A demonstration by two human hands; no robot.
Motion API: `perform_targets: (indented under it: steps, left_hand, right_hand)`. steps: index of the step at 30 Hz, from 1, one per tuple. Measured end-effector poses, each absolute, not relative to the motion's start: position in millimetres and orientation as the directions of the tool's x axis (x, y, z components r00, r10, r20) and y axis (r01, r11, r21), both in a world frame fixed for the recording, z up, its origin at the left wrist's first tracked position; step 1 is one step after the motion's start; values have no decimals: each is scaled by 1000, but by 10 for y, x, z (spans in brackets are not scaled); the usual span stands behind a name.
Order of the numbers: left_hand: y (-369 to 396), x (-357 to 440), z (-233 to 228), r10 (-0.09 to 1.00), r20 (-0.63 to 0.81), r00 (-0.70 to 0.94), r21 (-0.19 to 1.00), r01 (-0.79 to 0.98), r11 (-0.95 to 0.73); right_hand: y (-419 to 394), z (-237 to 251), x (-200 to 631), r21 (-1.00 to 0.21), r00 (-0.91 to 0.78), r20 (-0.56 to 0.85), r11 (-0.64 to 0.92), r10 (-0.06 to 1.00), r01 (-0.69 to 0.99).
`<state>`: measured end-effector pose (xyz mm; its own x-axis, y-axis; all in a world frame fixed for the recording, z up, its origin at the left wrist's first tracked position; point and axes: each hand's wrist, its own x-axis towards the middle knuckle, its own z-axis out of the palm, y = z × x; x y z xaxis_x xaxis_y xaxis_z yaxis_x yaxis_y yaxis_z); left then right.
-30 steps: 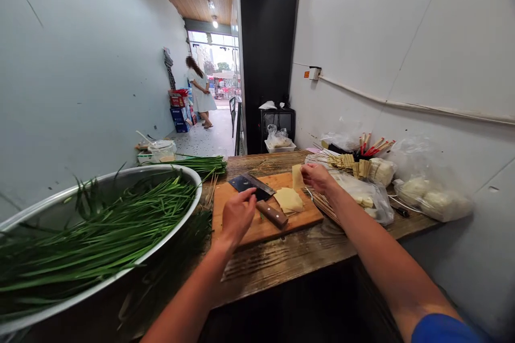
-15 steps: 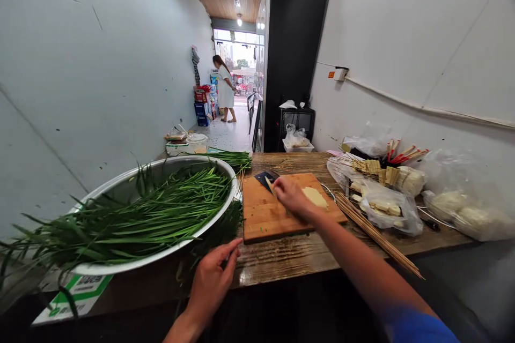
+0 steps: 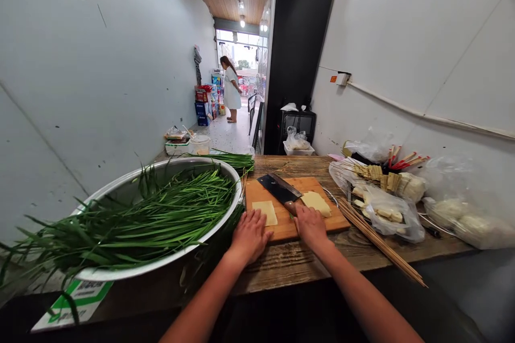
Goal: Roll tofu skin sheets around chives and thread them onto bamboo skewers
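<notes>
**Now at the board: cleaver in one hand, tofu sheet under the other**

Here the right hand (image 3: 310, 226) sits at the near edge of the cutting board (image 3: 281, 228), its fingers closed around the brown handle of the cleaver (image 3: 279, 189), whose dark blade lies flat on the board pointing away and to the left. The left hand (image 3: 250, 234) rests beside it, fingers spread and flat, fingertips touching the near edge of a single pale tofu sheet (image 3: 265, 212). A small stack of sheets (image 3: 316, 202) lies just right of the handle.

To handle this well, I judge the left fingertips should curl back from the sheet's edge before the blade lifts, pinning the sheet without lying in the cut line. The blade should rise clear of the stack, not drag across it.

Room is tight. The rim of the large metal basin (image 3: 225, 220), full of green chives (image 3: 153, 220), stands just beside the board's left edge, so the left elbow has little swing. To the right, a bundle of bamboo skewers (image 3: 378, 244) runs diagonally past the board's corner, with plastic bags of tofu pieces (image 3: 388, 209) behind. The board's near edge stands close to the edge of the wooden table (image 3: 289, 265); the open space lies mostly at the board's middle and far side. A person in white (image 3: 232, 88) stands well away by the doorway.
</notes>
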<state>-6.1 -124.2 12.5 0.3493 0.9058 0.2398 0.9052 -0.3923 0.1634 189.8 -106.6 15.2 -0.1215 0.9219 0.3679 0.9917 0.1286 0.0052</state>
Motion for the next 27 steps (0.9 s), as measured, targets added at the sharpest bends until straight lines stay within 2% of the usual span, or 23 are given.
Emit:
perform_targets:
  steps: [4,10,14,17,20,24,27]
  left_hand:
    - [-1226,46,192,909,176,377,124,908,-401]
    - [-1257,31,178,885,126,448,116,879,-462]
    - [-1266,-16,116,883,133,450,127,876,-466]
    - [-1320,-33,85,892,154,426,126,886,-445]
    - [-1385,-37,92,896,127,426,122,890,-440]
    - [-1556,-81,263,878,168,448,111,876,-469]
    - [-1837,-285,542,817,266,512,167,810,-562]
  right_hand:
    - [-917,109,1861,33,-167,309,165,936,986]
    - [-896,0,1719,-1,-49,343,52,938,999]
    - [-950,63,1714,16,-58,364,56,929,998]
    - [-1039,31,1675,81,-254,454,244,854,966]
    - [-1147,-104,1617,105,-481,451,491,752,865]
    - [-1238,-84,1555,30,-477,383,505,791,862]
    - [-1241,281,1448,-56,-469,372,523,801,850]
